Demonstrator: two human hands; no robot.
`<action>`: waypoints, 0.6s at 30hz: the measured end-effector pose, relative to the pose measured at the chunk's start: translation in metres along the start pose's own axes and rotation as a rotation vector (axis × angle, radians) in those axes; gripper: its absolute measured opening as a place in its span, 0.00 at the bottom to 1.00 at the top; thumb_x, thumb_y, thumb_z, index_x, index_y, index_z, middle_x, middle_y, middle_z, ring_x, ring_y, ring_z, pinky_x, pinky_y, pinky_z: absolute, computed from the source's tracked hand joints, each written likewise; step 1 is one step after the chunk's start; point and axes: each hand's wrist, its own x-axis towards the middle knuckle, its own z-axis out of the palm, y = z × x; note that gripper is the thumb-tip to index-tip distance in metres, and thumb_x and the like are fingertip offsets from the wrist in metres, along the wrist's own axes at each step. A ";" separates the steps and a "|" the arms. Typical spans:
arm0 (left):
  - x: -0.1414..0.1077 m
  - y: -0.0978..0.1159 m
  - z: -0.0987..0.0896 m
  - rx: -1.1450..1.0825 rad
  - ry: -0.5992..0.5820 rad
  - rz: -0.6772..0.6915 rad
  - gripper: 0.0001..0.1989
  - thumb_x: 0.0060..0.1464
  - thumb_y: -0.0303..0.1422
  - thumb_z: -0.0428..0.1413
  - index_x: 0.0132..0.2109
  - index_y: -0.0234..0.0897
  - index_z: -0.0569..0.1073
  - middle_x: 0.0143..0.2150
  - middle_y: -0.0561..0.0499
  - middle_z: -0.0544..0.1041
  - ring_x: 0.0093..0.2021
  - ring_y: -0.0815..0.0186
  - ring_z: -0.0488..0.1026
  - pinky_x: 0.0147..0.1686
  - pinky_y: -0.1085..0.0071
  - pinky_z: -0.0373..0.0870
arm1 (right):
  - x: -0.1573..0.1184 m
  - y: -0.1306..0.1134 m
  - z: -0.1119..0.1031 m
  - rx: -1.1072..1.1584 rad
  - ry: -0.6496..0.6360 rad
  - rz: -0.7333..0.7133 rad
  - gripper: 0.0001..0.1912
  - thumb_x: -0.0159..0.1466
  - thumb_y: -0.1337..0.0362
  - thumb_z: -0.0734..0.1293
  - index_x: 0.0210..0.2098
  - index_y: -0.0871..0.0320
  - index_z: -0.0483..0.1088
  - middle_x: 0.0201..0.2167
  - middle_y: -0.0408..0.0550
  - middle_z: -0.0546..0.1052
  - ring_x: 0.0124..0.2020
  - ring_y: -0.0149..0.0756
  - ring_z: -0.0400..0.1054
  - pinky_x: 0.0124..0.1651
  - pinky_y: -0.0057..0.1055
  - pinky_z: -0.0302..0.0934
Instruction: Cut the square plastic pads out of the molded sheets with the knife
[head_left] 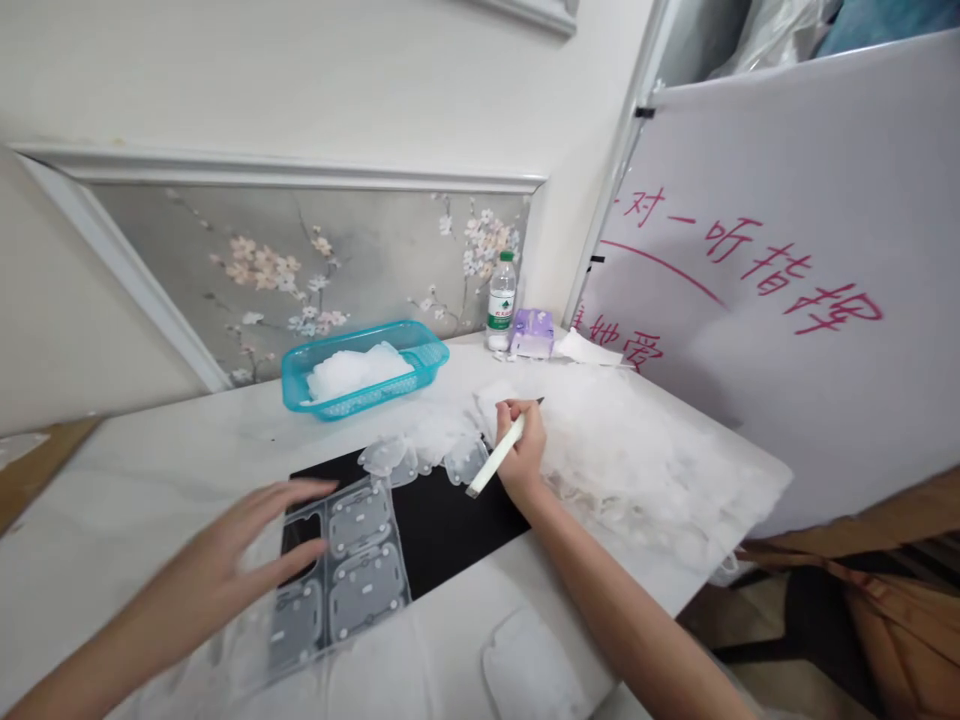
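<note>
My left hand [255, 545] is open, thumb and fingers apart, over the upper left of a clear molded plastic sheet [367, 590]. A panel-shaped gap shows between the fingertips; the other panels sit in the sheet. My right hand [523, 450] is closed round a slim white utility knife [496, 458], held above the right part of a black mat [450, 530]. The knife's dark tip points up and right, away from the sheet. Loose clear plastic pieces [390, 458] lie along the mat's far edge, between my hands.
A blue plastic basket [365, 405] with white translucent pieces stands by the wall. A green-capped bottle [501, 305] and a purple tissue pack [533, 332] stand behind. A large heap of clear plastic sheets [637, 460] covers the table's right side. A whiteboard [810, 200] borders the right.
</note>
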 end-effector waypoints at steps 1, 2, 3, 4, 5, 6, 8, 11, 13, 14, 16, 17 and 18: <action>0.023 0.023 0.008 -0.045 -0.072 0.049 0.28 0.54 0.48 0.52 0.60 0.49 0.60 0.61 0.52 0.66 0.56 0.59 0.67 0.54 0.61 0.66 | 0.001 0.003 -0.001 -0.017 0.009 -0.017 0.09 0.65 0.60 0.58 0.29 0.55 0.55 0.25 0.41 0.66 0.26 0.30 0.61 0.32 0.29 0.58; 0.040 0.047 0.018 -0.065 -0.124 0.100 0.30 0.55 0.49 0.50 0.62 0.45 0.58 0.63 0.48 0.63 0.59 0.56 0.64 0.56 0.58 0.64 | 0.001 0.005 -0.002 -0.035 0.016 -0.034 0.09 0.65 0.60 0.58 0.29 0.55 0.56 0.25 0.42 0.66 0.26 0.31 0.61 0.32 0.30 0.58; 0.052 0.071 0.030 -0.064 -0.180 0.170 0.32 0.54 0.50 0.51 0.62 0.43 0.59 0.64 0.45 0.62 0.61 0.52 0.61 0.58 0.54 0.60 | 0.002 0.006 -0.003 -0.054 0.021 -0.050 0.08 0.65 0.61 0.58 0.30 0.55 0.56 0.25 0.43 0.66 0.27 0.31 0.61 0.33 0.30 0.58; 0.057 0.094 0.044 -0.083 -0.267 0.271 0.34 0.52 0.52 0.52 0.62 0.42 0.61 0.64 0.44 0.61 0.62 0.50 0.58 0.59 0.51 0.56 | 0.002 0.007 -0.004 -0.072 0.019 -0.066 0.08 0.65 0.61 0.58 0.30 0.55 0.56 0.26 0.43 0.66 0.28 0.32 0.61 0.34 0.31 0.58; 0.056 0.114 0.057 -0.125 -0.364 0.387 0.37 0.50 0.54 0.52 0.63 0.44 0.58 0.65 0.44 0.59 0.64 0.48 0.55 0.61 0.48 0.52 | 0.002 0.008 -0.005 -0.088 0.011 -0.083 0.08 0.65 0.61 0.58 0.30 0.55 0.56 0.26 0.44 0.66 0.28 0.32 0.61 0.34 0.31 0.58; 0.050 0.131 0.069 -0.178 -0.482 0.508 0.41 0.48 0.55 0.53 0.65 0.45 0.55 0.67 0.43 0.56 0.65 0.46 0.52 0.61 0.45 0.48 | 0.002 0.009 -0.006 -0.102 -0.002 -0.101 0.08 0.65 0.62 0.58 0.30 0.55 0.57 0.26 0.44 0.67 0.29 0.33 0.62 0.35 0.31 0.58; 0.031 0.153 0.087 -0.231 -0.601 0.575 0.45 0.47 0.56 0.53 0.66 0.41 0.50 0.69 0.38 0.47 0.66 0.40 0.45 0.60 0.39 0.44 | 0.002 0.009 -0.006 -0.124 -0.034 -0.138 0.07 0.64 0.63 0.58 0.29 0.55 0.57 0.26 0.45 0.68 0.29 0.33 0.62 0.35 0.31 0.58; 0.008 0.165 0.093 -0.308 -0.612 0.510 0.26 0.57 0.46 0.48 0.60 0.40 0.63 0.67 0.42 0.55 0.67 0.46 0.47 0.61 0.46 0.49 | 0.001 0.009 -0.005 -0.150 -0.062 -0.185 0.07 0.64 0.64 0.58 0.29 0.55 0.58 0.25 0.46 0.68 0.28 0.34 0.63 0.33 0.30 0.57; 0.007 0.163 0.089 -0.405 -0.569 0.422 0.14 0.59 0.38 0.48 0.46 0.38 0.72 0.55 0.45 0.72 0.59 0.54 0.63 0.57 0.59 0.62 | 0.000 0.009 -0.004 -0.160 -0.067 -0.209 0.07 0.64 0.65 0.58 0.29 0.55 0.58 0.25 0.46 0.68 0.28 0.33 0.63 0.32 0.30 0.57; 0.012 0.160 0.086 -0.449 -0.544 0.343 0.11 0.59 0.37 0.49 0.41 0.37 0.73 0.46 0.46 0.78 0.51 0.58 0.71 0.50 0.65 0.68 | 0.000 0.009 -0.003 -0.163 -0.067 -0.218 0.07 0.64 0.65 0.58 0.29 0.55 0.58 0.25 0.46 0.69 0.27 0.33 0.63 0.32 0.29 0.57; 0.033 0.147 0.079 -0.459 -0.473 0.127 0.11 0.57 0.39 0.51 0.38 0.36 0.71 0.31 0.50 0.78 0.32 0.65 0.75 0.34 0.71 0.72 | 0.000 0.008 -0.004 -0.170 -0.064 -0.227 0.07 0.64 0.65 0.58 0.29 0.55 0.58 0.26 0.46 0.69 0.27 0.32 0.63 0.32 0.29 0.57; 0.047 0.136 0.076 -0.417 -0.419 0.032 0.13 0.57 0.42 0.51 0.40 0.36 0.71 0.30 0.50 0.78 0.30 0.65 0.75 0.30 0.71 0.71 | 0.000 0.007 -0.004 -0.175 -0.059 -0.224 0.07 0.64 0.65 0.58 0.29 0.55 0.58 0.26 0.45 0.69 0.27 0.32 0.63 0.32 0.29 0.56; 0.063 0.123 0.073 -0.326 -0.299 -0.009 0.14 0.57 0.42 0.50 0.41 0.36 0.71 0.34 0.49 0.78 0.34 0.63 0.75 0.34 0.69 0.72 | 0.001 0.006 -0.005 -0.182 -0.051 -0.215 0.06 0.64 0.66 0.58 0.29 0.55 0.58 0.26 0.45 0.69 0.26 0.33 0.63 0.31 0.29 0.56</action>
